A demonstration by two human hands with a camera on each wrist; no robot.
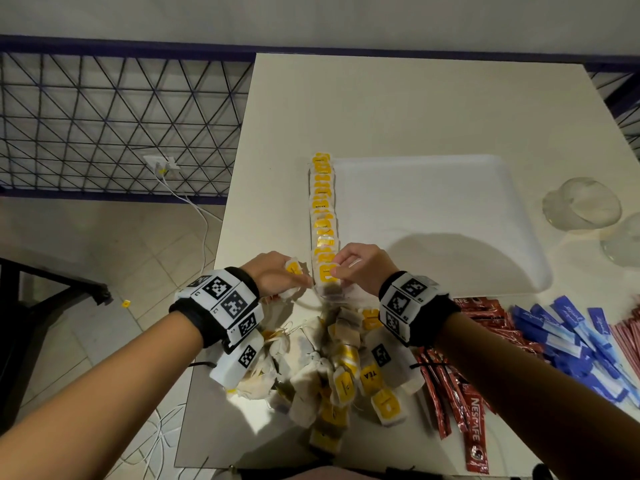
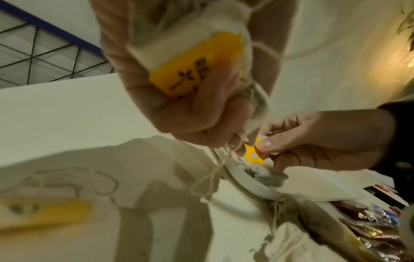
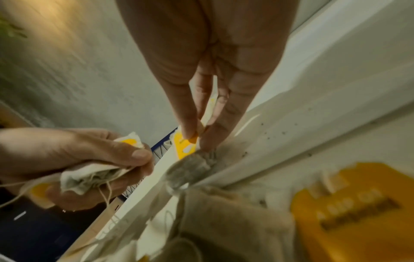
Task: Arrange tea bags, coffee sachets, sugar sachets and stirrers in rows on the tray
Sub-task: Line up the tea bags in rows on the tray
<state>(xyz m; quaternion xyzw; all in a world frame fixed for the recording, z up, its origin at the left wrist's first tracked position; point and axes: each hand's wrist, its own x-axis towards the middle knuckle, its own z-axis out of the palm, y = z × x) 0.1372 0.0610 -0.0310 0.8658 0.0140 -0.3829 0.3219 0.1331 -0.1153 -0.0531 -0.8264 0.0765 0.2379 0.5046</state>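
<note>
A row of yellow-tagged tea bags runs down the left edge of the white tray. My right hand pinches the nearest tea bag of that row by its yellow tag at the tray's near left corner. My left hand is just left of the tray and grips a small bunch of tea bags with yellow tags. A heap of loose tea bags lies on the table under my wrists. Red coffee sachets, blue sugar sachets and pink stirrers lie to the right.
Two clear glasses lie on their sides right of the tray. The white table ends at a left edge by my left hand, with tiled floor, a cable and a dark wire fence beyond. The rest of the tray bears nothing.
</note>
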